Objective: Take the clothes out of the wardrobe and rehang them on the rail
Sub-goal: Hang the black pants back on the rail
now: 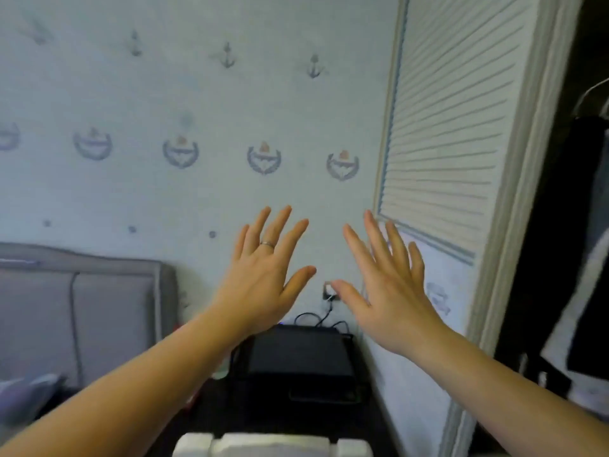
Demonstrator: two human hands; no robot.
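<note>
Ahead, in the head view, both bare forearms are stretched forward and upward. The left hand [263, 278] and the right hand [392, 291] are held side by side but apart, backs towards the camera, with the fingers straight and spread. Nothing is gripped or touched by either hand, and the thumbs point towards each other across a small gap. A thin silver ring [267, 244] is worn on one finger of the left hand.

The tall white louvred wardrobe door [454, 127] is seen standing open at the right, just beyond the right hand. Past its edge, in the dark wardrobe interior at the far right, a black garment [585, 245] is seen hanging below a pale hanger hook [591, 90].

Behind the hands, pale wallpaper printed with anchors and crests [164, 94] is visible. A grey padded headboard [66, 308] is placed at the lower left. Below the hands, a black box-shaped device [296, 351] is set against the wall, with a dark cable [324, 316] led up to a wall socket [328, 289]. A blurred white object [273, 445] is cut off by the bottom edge.
</note>
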